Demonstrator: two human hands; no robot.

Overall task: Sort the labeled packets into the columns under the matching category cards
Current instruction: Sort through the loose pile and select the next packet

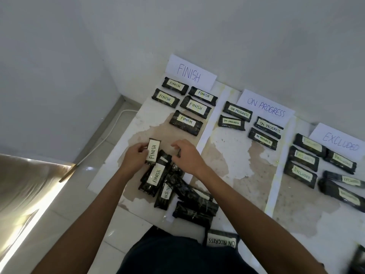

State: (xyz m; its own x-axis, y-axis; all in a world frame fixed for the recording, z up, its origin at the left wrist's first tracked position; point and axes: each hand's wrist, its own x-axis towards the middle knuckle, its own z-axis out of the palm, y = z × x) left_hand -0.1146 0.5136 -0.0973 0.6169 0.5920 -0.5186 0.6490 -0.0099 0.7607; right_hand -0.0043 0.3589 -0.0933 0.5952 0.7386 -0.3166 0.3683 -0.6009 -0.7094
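Hands first: my left hand (134, 157) grips one packet (153, 152) by its left long edge, with the thumb on the label. That packet reads FINISH. Its long axis runs away from me toward the wall, and the lettering runs up that axis. It sits at the near end of the FINISH column, its lower end overlapping the pile (177, 186).

My right hand (187, 157) is just beside it, fingers curled down onto the top of the pile. I cannot tell whether they pinch anything. The pile's packets lie crossed at mixed angles, and two more FINISH labels show face up, both lengthwise toward me.

Beyond the held packet there is a stretch of bare mat (158, 133) before the nearest sorted packet (185, 120). Five sorted packets lie there crosswise under the FINISH card (189, 73), which leans against the wall. The mat's left edge is near, with floor tile and a white cable (110, 131) past it.

A white strip (205, 131) bounds the column on the right. Past it, four packets lie under the ON PROGRESS card (264, 106), and more lie under the EXCLUDED card (339, 143). One ON PROGRESS packet (221, 241) lies by my lap.
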